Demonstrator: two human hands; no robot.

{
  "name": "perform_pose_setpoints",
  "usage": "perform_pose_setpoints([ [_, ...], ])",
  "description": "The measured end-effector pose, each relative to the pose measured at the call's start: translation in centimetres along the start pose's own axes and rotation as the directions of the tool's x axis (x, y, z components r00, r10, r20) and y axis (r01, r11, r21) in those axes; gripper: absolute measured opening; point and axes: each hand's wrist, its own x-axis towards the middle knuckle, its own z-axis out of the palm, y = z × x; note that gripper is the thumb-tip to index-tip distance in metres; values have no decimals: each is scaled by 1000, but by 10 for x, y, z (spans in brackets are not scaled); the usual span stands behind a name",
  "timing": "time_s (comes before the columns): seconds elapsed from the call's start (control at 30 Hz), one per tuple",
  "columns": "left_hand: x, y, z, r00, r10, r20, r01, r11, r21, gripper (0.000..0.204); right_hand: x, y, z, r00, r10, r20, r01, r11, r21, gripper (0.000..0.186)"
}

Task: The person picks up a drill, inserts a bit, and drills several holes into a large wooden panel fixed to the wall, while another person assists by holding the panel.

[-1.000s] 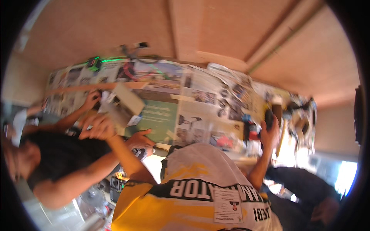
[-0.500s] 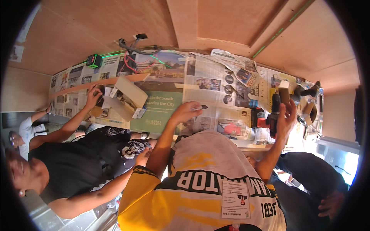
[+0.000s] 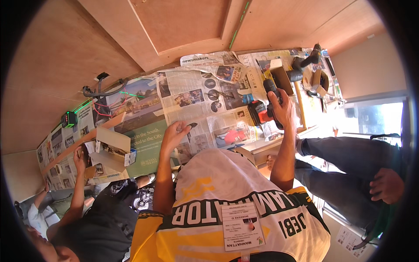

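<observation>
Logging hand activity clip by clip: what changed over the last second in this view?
The left hand left the cardboard box, crossed rightward over the newspaper-covered surface, and now pinches a small dark piece in its fingers. The right hand kept its grip on the red-and-black cordless drill throughout. A co-worker's hand stayed at the box; the newspapers and wires did not shift.

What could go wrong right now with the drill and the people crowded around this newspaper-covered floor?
The right hand grips a cordless drill over loose newspaper sheets; paper might snag. The left hand, pinching a small dark piece, lies close by. A co-worker's hand at the cardboard box may crowd the work.
</observation>
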Motion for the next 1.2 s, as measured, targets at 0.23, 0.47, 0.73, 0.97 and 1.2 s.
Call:
perform_pose_setpoints([
  [0.23,9,0,14,997,37,62,-38,999,14,40,-5,-7,-4,997,74,30,-74,997,-27,64],
  [0.47,22,-42,14,999,12,41,-5,988,-157,25,-4,-7,-7,998,63,21,-62,997,-39,63],
  [0.73,24,-28,7,990,-129,59,141,932,-335,22,-3,-7,-13,996,72,61,-74,997,27,62],
  [0.97,23,-29,6,990,-128,55,139,935,-326,23,-5,-9,-12,993,93,72,-93,996,1,62],
  [1.2,23,-27,6,987,-151,62,163,915,-369,24,-3,-4,-11,997,58,44,-57,998,-33,60],
])
